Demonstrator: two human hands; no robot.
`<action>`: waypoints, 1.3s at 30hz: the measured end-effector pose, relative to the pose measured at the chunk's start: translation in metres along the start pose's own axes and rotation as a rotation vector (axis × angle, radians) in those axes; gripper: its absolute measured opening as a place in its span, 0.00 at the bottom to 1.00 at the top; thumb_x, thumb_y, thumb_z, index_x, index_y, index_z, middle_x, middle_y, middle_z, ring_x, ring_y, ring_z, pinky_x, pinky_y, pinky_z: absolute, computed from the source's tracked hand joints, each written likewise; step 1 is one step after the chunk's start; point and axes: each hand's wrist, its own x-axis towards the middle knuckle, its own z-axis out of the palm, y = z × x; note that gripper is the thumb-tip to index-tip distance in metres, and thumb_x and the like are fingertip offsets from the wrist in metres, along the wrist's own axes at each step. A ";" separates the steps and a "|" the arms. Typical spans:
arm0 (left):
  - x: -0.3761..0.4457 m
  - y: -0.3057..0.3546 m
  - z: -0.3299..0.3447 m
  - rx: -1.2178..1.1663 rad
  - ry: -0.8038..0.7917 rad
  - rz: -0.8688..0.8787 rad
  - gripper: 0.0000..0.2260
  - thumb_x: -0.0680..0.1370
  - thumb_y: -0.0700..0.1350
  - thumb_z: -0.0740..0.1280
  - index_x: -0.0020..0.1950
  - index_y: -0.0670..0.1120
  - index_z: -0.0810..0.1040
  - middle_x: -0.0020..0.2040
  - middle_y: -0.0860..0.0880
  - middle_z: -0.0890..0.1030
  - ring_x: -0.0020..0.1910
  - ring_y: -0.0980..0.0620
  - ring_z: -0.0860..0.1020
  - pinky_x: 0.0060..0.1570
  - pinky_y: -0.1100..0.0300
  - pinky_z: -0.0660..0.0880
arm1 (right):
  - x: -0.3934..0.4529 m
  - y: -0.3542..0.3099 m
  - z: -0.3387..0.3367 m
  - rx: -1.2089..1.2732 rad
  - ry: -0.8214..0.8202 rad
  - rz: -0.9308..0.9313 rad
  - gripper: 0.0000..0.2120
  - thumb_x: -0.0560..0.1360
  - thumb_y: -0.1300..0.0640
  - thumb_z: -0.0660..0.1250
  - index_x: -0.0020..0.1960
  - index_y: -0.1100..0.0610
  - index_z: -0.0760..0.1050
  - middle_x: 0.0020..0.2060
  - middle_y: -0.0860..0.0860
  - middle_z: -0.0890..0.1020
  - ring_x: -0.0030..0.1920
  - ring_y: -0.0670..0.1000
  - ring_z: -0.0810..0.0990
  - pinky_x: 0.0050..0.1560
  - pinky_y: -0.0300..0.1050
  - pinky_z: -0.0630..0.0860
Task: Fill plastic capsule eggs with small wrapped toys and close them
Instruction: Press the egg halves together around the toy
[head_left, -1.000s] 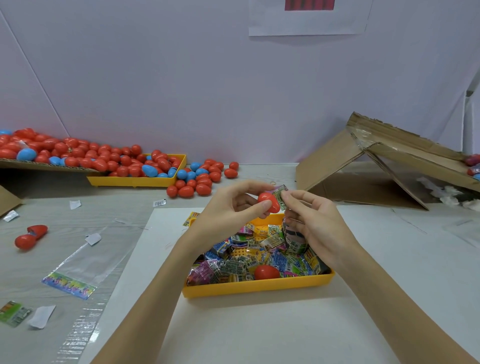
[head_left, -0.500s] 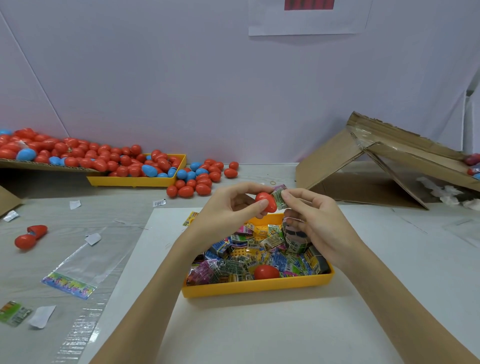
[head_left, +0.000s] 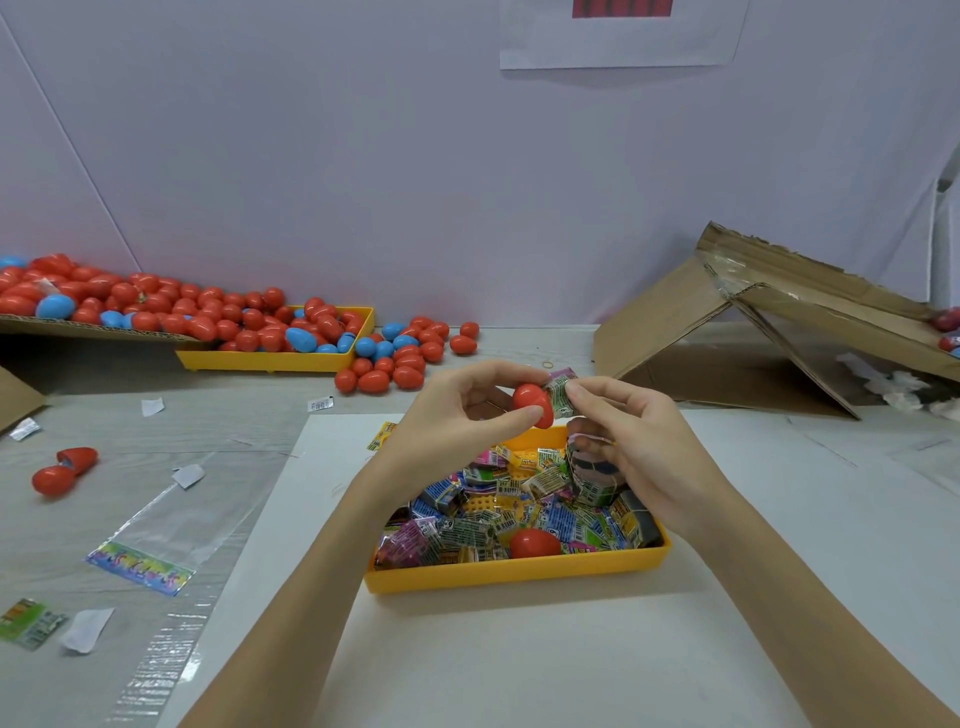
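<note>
From the head view, my left hand (head_left: 467, 410) pinches the red egg half (head_left: 532, 404) above the yellow tray (head_left: 519, 577). Over the last second my right hand (head_left: 628, 441), clamped on a wrapped toy (head_left: 562, 396), has pushed it against the egg's mouth; insertion is under way. A loose red egg (head_left: 535, 543) lies among the tray's toys, nothing blocking.

Nearest the person a tray (head_left: 519, 577) of wrapped toys (head_left: 467, 525) sits on a paper sheet (head_left: 519, 665), one egg half (head_left: 535, 543) among them. At ten o'clock a second tray (head_left: 270, 361) holds capsule eggs (head_left: 249, 327), more spilling beside it. At two o'clock stands a collapsed cardboard box (head_left: 753, 332); at nine o'clock lies an open egg (head_left: 62, 470)
</note>
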 end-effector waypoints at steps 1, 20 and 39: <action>0.000 0.000 0.000 0.004 -0.001 0.002 0.15 0.79 0.42 0.75 0.65 0.48 0.83 0.53 0.51 0.87 0.52 0.52 0.85 0.52 0.61 0.81 | 0.000 0.000 0.000 -0.004 -0.001 0.001 0.16 0.70 0.43 0.74 0.53 0.51 0.86 0.41 0.52 0.84 0.45 0.51 0.82 0.51 0.47 0.81; 0.001 0.000 0.001 0.050 0.019 0.025 0.13 0.81 0.42 0.72 0.65 0.48 0.82 0.55 0.52 0.86 0.53 0.52 0.85 0.57 0.55 0.82 | 0.001 0.002 -0.003 -0.180 0.017 -0.128 0.08 0.78 0.54 0.74 0.56 0.53 0.81 0.44 0.52 0.88 0.46 0.51 0.88 0.46 0.47 0.85; 0.001 -0.001 0.001 0.043 0.070 0.047 0.13 0.80 0.43 0.73 0.65 0.48 0.82 0.50 0.55 0.86 0.49 0.54 0.85 0.52 0.63 0.80 | 0.000 0.003 -0.004 -0.159 -0.065 -0.041 0.18 0.70 0.41 0.75 0.52 0.52 0.86 0.46 0.51 0.88 0.44 0.51 0.86 0.38 0.43 0.82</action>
